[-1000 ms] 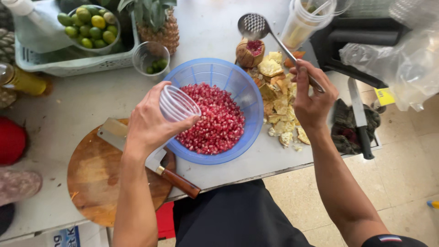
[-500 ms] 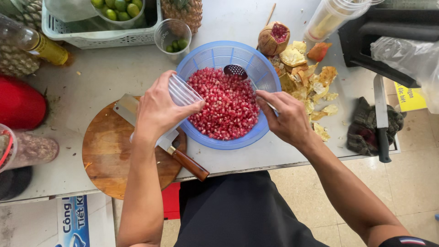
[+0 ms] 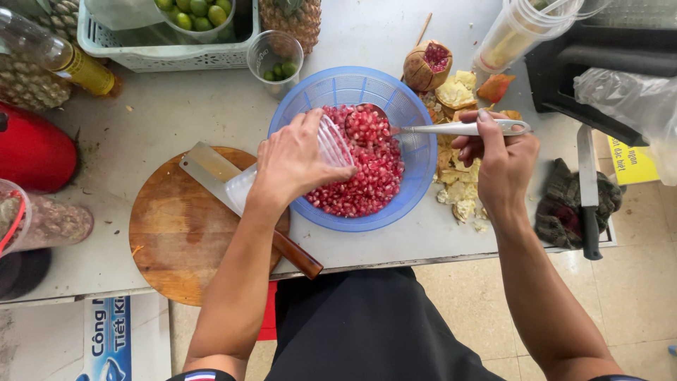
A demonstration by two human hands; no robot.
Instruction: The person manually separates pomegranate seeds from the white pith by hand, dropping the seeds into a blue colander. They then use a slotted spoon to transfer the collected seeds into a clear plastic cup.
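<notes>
Cleaver, peels flank seed-filled blue colander

The left hand tilts a clear plastic cup over the blue colander while the right hand spoons pomegranate seeds.

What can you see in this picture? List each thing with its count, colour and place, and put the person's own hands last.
Colander: one, blue, centre of the table.
Pomegranate seeds: a heap, red, in the colander.
Plastic cup: one, clear, tipped over the seeds.
Spoon: one, metal, bowl loaded with seeds.
Cleaver: one, steel with brown handle, on the cutting board.
Cutting board: one, round, wooden, left.
Pomegranate peel: a pile, yellowish, right of the colander.
Cut pomegranate: one, above the peel.
Limes: several, green, in a basket at top left.
Knife: one, black-handled, on a dark cloth, right.
Left hand: holds the plastic cup.
Right hand: holds the spoon.
</notes>
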